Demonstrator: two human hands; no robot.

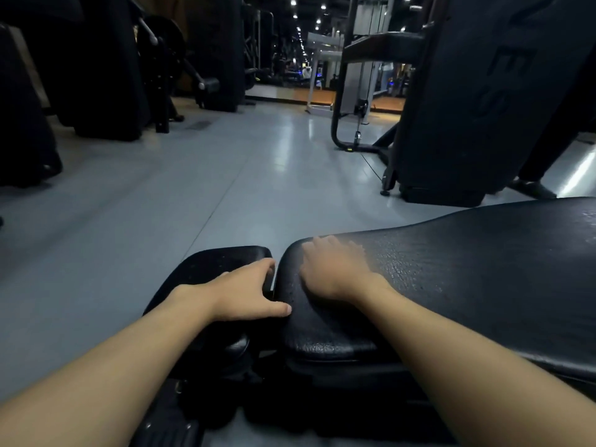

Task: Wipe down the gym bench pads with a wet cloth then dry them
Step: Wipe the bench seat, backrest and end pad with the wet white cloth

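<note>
just bare left hand (pixel 242 290) and right hand (pixel 332 269), fingers spread, flat on black bench pads (pixel 467 285)

The worktop is a black gym bench with two textured pads: a long back pad (pixel 467 285) and, just left of it across a narrow gap, a small seat pad (pixel 222 262). The left hand (pixel 245 295) rests flat on the seat pad, thumb touching the back pad's edge. The right hand (pixel 332 269) lies palm-down on the back pad's near end. Grey floor (pixel 193 188) lies beyond.
</note>
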